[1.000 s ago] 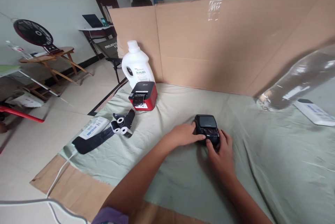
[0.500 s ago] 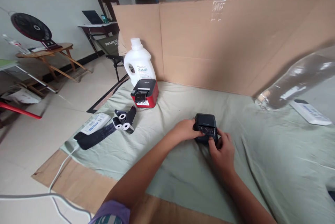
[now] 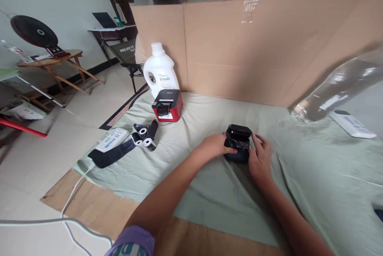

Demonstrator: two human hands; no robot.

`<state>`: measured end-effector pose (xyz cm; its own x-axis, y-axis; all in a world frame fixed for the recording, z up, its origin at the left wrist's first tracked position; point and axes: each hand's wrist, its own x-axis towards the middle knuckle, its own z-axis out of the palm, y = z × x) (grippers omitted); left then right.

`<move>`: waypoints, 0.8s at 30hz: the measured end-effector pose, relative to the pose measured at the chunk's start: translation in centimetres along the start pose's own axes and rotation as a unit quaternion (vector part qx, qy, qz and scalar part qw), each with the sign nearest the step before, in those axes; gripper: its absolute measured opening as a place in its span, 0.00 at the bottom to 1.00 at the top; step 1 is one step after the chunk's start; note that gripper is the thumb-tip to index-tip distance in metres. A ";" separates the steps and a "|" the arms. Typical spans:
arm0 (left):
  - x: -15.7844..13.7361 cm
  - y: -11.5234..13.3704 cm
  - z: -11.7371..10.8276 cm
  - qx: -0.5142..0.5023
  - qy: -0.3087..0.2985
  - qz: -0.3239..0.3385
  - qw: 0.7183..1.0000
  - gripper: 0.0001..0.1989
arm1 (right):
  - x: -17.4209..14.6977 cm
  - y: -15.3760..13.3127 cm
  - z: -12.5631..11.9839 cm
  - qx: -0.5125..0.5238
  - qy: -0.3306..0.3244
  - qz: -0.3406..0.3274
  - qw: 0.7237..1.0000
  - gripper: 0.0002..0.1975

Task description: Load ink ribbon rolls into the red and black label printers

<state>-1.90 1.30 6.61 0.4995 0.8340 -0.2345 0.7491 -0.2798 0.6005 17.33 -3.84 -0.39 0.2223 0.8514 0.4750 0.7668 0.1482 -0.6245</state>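
A small black label printer (image 3: 237, 141) sits on the pale green cloth (image 3: 209, 192) in the middle of the table, its lid raised. My left hand (image 3: 214, 146) grips its left side. My right hand (image 3: 261, 156) holds its right side with the fingers against the body. To the left lie black ribbon rolls (image 3: 144, 138) with a loose black strip (image 3: 112, 155) trailing from them. A red and black label printer (image 3: 167, 105) stands further back, in front of a white detergent bottle (image 3: 159, 71).
A tall cardboard screen (image 3: 254, 48) lines the back of the table. A clear plastic bottle (image 3: 338, 92) lies at the right, a white flat device (image 3: 351, 124) beside it. A white power strip (image 3: 112, 139) and cable (image 3: 72, 196) sit at the left edge. A fan and chairs stand beyond.
The black printer's lid has swung up and open. My right hand moved from its front to its right side. The left hand stayed on the left side.
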 end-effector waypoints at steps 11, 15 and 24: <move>-0.4 0.5 -0.5 0.013 -0.010 -0.010 1.000 0.32 | 3.7 2.4 -0.2 -0.058 -0.119 0.009 0.991 0.29; -0.4 0.6 -0.6 0.005 -0.017 -0.010 1.000 0.32 | 5.0 2.6 -0.8 -0.103 -0.168 -0.001 0.980 0.29; -0.4 0.7 -0.5 0.015 -0.021 -0.028 0.999 0.33 | 9.1 0.2 -1.7 -0.158 -0.257 -0.066 0.951 0.13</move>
<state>-1.79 1.04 7.47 0.4727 0.8288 -0.2994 0.7893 -0.2472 0.5621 20.54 3.10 4.85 -0.1503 0.9814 0.1193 0.9284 0.1816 -0.3242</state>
